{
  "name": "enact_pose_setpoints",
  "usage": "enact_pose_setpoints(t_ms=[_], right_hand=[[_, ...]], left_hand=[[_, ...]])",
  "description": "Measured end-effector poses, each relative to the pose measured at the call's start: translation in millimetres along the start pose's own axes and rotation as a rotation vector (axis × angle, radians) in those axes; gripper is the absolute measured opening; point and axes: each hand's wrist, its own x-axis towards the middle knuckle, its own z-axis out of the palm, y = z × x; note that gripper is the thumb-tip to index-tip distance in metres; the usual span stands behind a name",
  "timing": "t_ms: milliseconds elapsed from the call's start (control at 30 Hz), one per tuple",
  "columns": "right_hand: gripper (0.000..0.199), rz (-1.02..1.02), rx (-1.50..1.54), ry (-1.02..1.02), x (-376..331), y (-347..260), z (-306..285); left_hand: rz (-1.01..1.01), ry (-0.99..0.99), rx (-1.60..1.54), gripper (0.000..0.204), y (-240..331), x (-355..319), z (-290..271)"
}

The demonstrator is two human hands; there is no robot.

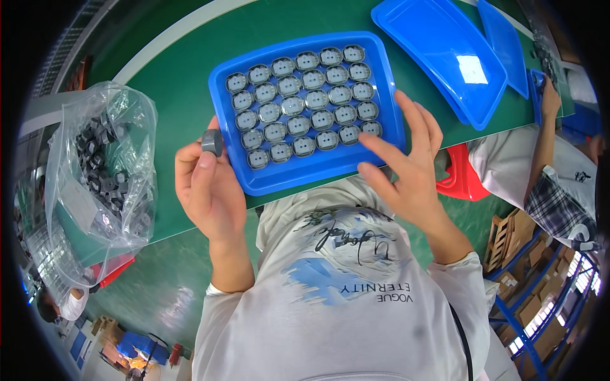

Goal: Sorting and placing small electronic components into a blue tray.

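A blue plastic tray (298, 175) lies on the green table, holding rows of small grey rounded plastic housings (316, 99), each with two dark holes. At the tray's left side my left hand (215, 193) pinches a single grey rounded housing (211, 143) between thumb and fingers, turned on its side. My right hand (413, 181) spreads over the tray's lower right corner, thumb and fingers apart. Its index fingertip is by the nearest housings at that corner, and whether it touches them I cannot tell.
A clear plastic bag (136, 117) with many dark grey housings (111, 181) stands at the table's left. Stacked blue trays (438, 54) lie at the far right. A red stool (460, 174) and a co-worker's arm (545, 136) are on the right.
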Motion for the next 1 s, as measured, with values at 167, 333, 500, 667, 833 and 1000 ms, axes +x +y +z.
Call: enact_pose_setpoints(t_ms=[167, 333, 500, 667, 833, 1000], right_hand=[[0.033, -0.098, -0.022, -0.075, 1.4, -4.5, 4.6], [0.036, -0.068, 0.01, -0.063, 3.3, -7.7, 2.0], [0.035, -0.012, 0.071, 0.04, 1.0, 1.5, 1.4], [0.029, -0.059, 0.056, 0.007, -2.5, 0.3, 2.5], [0.027, -0.027, 0.051, -0.003, -2.3, 0.6, 5.3], [0.032, 0.017, 0.128, -0.005, -0.3, 1.1, -1.0]], left_hand=[[0.03, -0.006, 0.015, 0.019, -2.3, 1.1, -0.6], [0.024, -0.009, 0.017, 0.019, -2.6, 0.4, -6.4], [0.027, -0.016, 0.004, 0.02, -2.1, -0.1, -2.2], [-0.001, 0.003, 0.003, 0.019, 0.0, 0.3, 2.0], [0.003, -0.012, 0.022, 0.018, 1.3, 0.6, 3.3], [-0.002, 0.021, 0.02, 0.017, 0.8, 0.4, -1.2]])
